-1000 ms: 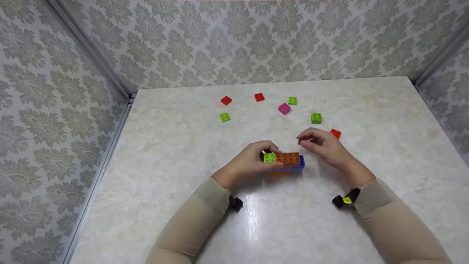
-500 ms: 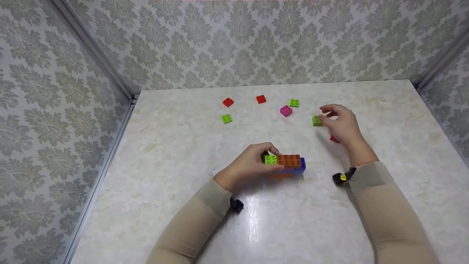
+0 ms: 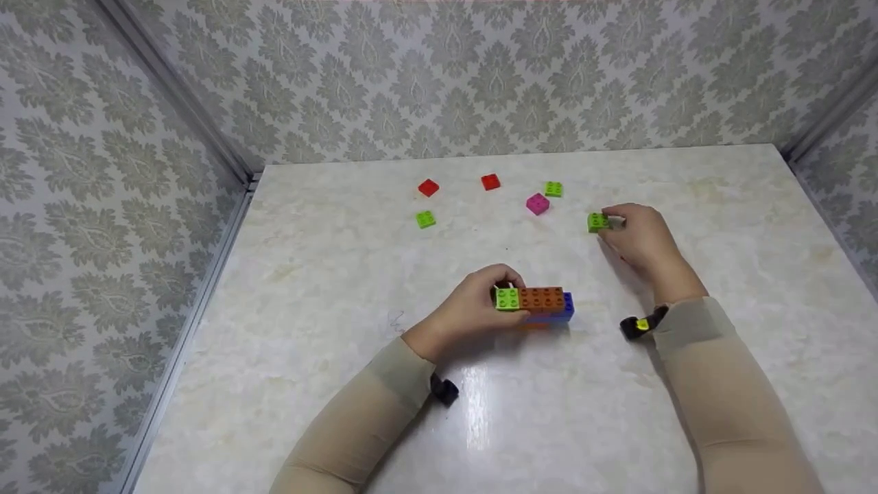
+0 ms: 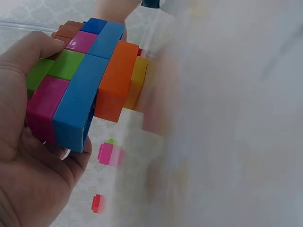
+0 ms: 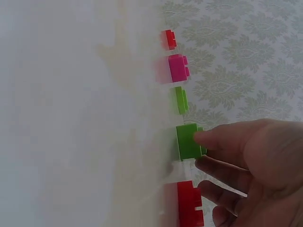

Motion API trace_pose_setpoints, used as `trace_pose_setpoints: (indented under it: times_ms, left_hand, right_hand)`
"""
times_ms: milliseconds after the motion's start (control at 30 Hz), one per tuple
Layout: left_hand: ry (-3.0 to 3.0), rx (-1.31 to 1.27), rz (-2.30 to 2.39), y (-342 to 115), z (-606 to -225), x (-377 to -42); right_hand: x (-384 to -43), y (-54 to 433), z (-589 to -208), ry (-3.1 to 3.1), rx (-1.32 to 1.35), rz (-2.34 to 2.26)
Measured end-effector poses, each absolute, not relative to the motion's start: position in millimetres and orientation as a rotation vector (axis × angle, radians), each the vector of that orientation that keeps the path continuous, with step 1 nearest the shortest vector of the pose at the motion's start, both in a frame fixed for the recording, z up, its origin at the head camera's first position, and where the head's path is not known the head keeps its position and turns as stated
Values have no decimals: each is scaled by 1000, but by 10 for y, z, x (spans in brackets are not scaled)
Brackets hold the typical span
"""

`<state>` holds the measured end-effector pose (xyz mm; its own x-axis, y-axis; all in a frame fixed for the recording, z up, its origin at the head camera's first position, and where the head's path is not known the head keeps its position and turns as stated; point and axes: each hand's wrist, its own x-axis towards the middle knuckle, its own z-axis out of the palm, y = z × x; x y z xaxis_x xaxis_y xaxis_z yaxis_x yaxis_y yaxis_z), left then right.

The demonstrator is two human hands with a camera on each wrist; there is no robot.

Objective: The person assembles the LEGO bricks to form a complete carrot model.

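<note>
While the left hand (image 3: 473, 305) grips the brick stack (image 3: 535, 304) by its left end, just right of and below centre in the head view, the right hand (image 3: 645, 237) pinches a green brick (image 3: 596, 223) up and to the right of it. Left fingers: curled round the stack, thumb on near side, others on far side. Right fingers: thumb and forefinger holding the brick, rest bent below it in the right wrist view. Can't tell if that brick is off the table (image 3: 309, 274).

Stack detail: light green piece (image 3: 507, 299) and brown piece (image 3: 542, 298) on top, studs up; blue piece (image 3: 568, 303) juts out at the right end. Left wrist view, upper left of frame: orange piece (image 4: 115, 80) next down, then yellow piece (image 4: 137, 82) on the table side.

Loose parts, head view, upper middle: two red bricks (image 3: 429, 187), left green brick (image 3: 425, 219) below them, pink brick (image 3: 538, 204) near the far green brick (image 3: 553, 189). Another, the near red brick (image 5: 190, 205), sits at bottom of the right wrist view, mostly behind the hand in the head view.

Markings: thin scribble (image 3: 396, 320) on the table left of the left hand, too faint to read. Yellow patch (image 3: 643, 324) on the right wrist camera (image 3: 629, 328); any print on it is too small to tell.
</note>
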<state>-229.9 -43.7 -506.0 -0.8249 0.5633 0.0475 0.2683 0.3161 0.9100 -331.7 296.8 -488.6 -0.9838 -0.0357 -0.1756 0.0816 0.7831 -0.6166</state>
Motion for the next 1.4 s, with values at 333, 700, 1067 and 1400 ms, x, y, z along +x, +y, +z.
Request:
trace_pose_setpoints:
  times_ms: [333,700,1067,1400]
  left_hand:
    - [2257,783,1539,-510,-5092,-2277]
    - [2128,732,1651,-606,-5149,-2321]
    - [2132,719,1697,-614,-5171,-2347]
    - [2139,758,1693,-634,-5157,-2381]
  right_hand:
    - [-3284,2925,-4950,2854,73,-957]
    - [-3211,2798,-4838,2864,-178,-1094]
    - [-2946,2654,-4676,2791,-365,-1246]
    - [-2670,2575,-4596,2709,-470,-1355]
